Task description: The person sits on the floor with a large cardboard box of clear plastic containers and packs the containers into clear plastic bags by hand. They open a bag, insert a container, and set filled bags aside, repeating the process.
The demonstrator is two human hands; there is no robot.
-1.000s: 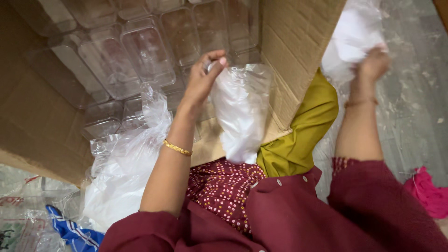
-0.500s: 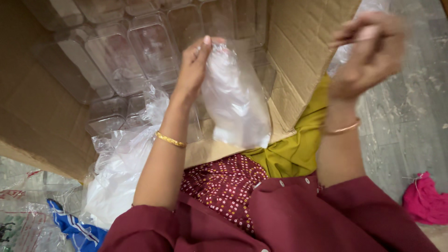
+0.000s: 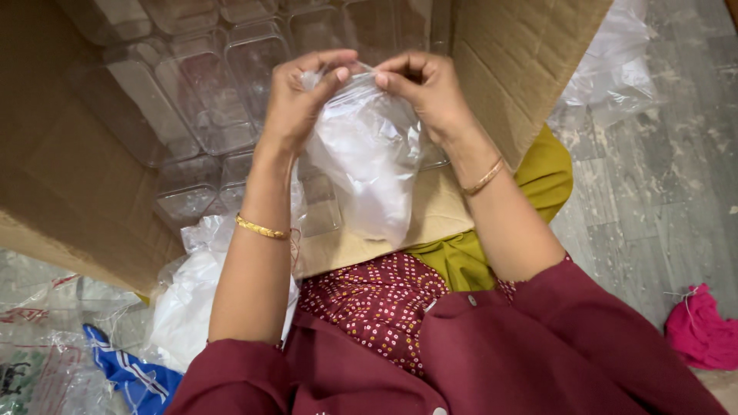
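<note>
Both hands' fingers [image 3: 338,73] pinch plastic bag [image 3: 369,161] top; contents indistinct.

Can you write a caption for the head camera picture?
Both hands, left hand and right hand, pinch the top of a clear plastic bag above a cardboard box of clear containers.
</note>
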